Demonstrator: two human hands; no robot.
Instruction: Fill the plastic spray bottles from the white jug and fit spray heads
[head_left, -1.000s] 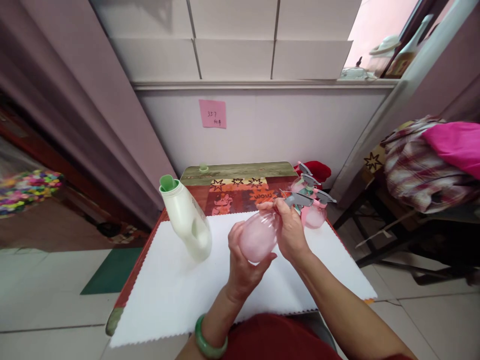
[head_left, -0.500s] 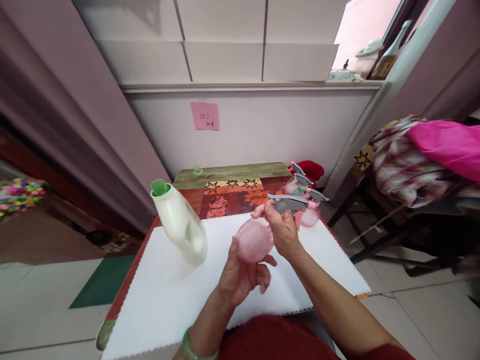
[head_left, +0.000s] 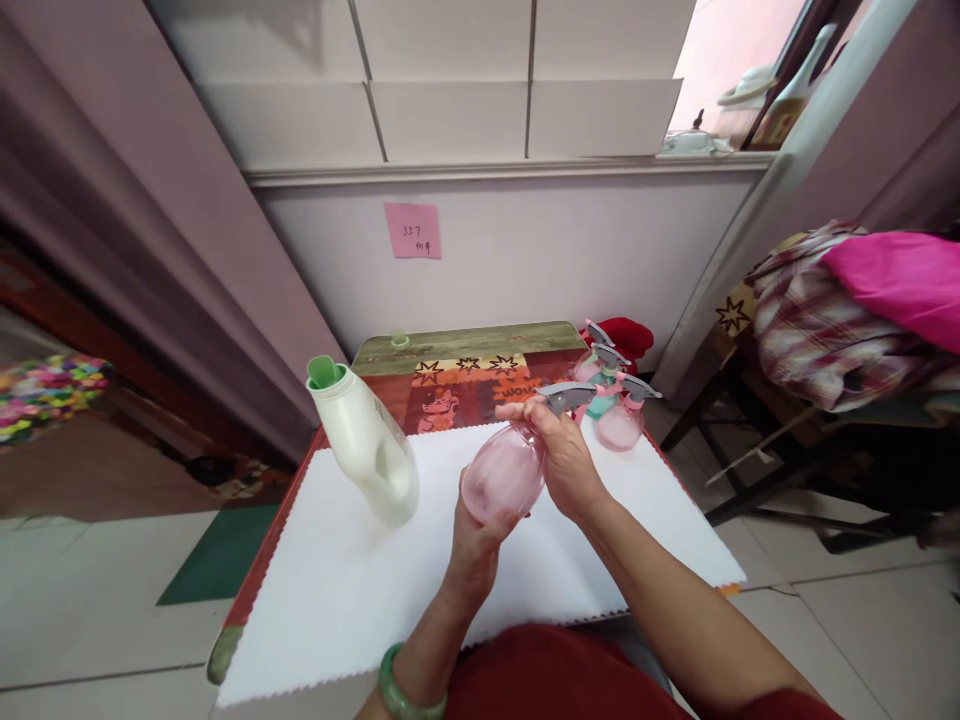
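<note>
I hold a round pink spray bottle tilted above the white cloth. My left hand cups the bottle's underside from below, fingers wrapped round it. My right hand is closed round the bottle's neck, just under its grey trigger head, which points right. An open white jug with a green spout stands on the cloth to the left of my hands. Its small green cap lies at the table's far edge.
More pink spray bottles stand at the table's right rear corner. The small table has a patterned top and sits against a wall. A chair piled with clothes stands to the right.
The bottle has tilted and dropped slightly. My left hand slid from the bottle's side to under its base and closed on it again. The right hand stays at the neck.
</note>
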